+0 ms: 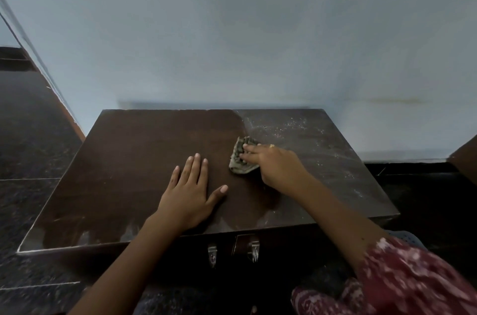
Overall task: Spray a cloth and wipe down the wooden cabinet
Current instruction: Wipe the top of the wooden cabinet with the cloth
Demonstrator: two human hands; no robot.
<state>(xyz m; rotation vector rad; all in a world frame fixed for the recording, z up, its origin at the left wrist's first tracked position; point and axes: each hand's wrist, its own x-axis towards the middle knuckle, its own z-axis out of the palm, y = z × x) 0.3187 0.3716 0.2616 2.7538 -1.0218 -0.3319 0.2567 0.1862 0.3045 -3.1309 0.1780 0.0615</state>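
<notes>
Pale blue wall [232,30] behind, speckled dark floor [31,134] to the side, and up front the wooden cabinet [129,159], flat-topped and dark brown. Wiping is mid-way: the left part looks smooth and clean, the right part carries pale gritty dust [309,134]. The left hand [189,185] lies flat, fingers spread, bracing. The right hand [273,165] presses the crumpled grey-green cloth [241,157] at the clean-dusty border with fairly straight fingers; the thumb is hidden. Next, I'd judge, a firm sweep rightward through that grit. Two metal hasps [212,254] hang below the front edge.

Right hand [275,163] presses cloth [240,161] onto wooden cabinet [129,159].
</notes>
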